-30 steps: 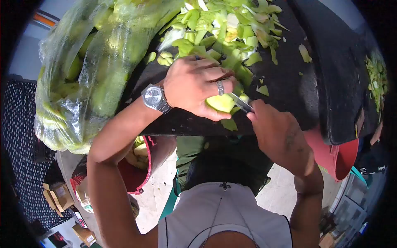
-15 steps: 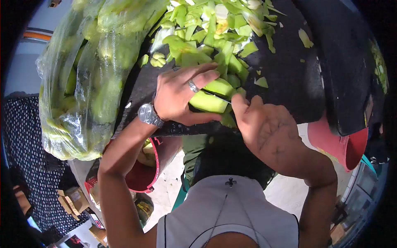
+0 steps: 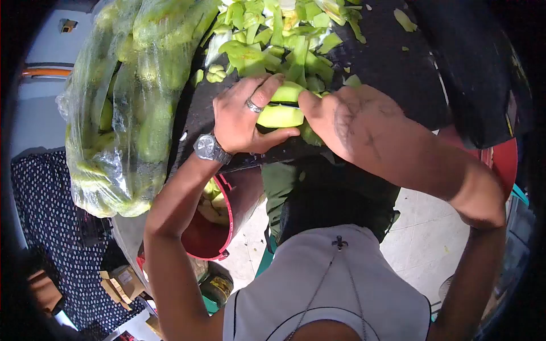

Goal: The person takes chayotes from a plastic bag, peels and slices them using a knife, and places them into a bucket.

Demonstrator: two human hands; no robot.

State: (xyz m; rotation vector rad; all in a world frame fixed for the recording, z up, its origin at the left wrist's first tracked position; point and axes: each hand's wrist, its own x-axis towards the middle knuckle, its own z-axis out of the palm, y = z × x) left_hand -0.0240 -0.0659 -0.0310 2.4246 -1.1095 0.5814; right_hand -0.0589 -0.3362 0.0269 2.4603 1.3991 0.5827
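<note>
My left hand [image 3: 239, 116] curls around a peeled pale green piece of produce [image 3: 280, 117], thumb on the near side and fingers on the far side. A dark lengthwise gap parts it into two halves. In that gap lies a thin knife blade [image 3: 289, 105], and my right hand [image 3: 352, 119] is closed at the blade's right end; the handle is hidden in my fist. Green peel strips and cut scraps [image 3: 250, 57] are heaped just beyond both hands. A small knobbly pale green piece [image 3: 216, 74] rests left of the heap.
A clear plastic bag [image 3: 131, 113] packed with long green produce fills the left of the dark work surface [image 3: 392, 74]. Below its near edge is a red bucket [image 3: 227, 227] with pale pieces inside. Another red container [image 3: 505, 165] stands at right. Black material [image 3: 472, 74] covers the far right.
The view has shifted somewhat. My right hand and the knife have moved left along the produce, closer to my left hand, and the right elbow swings further out. My left hand keeps its hold.
</note>
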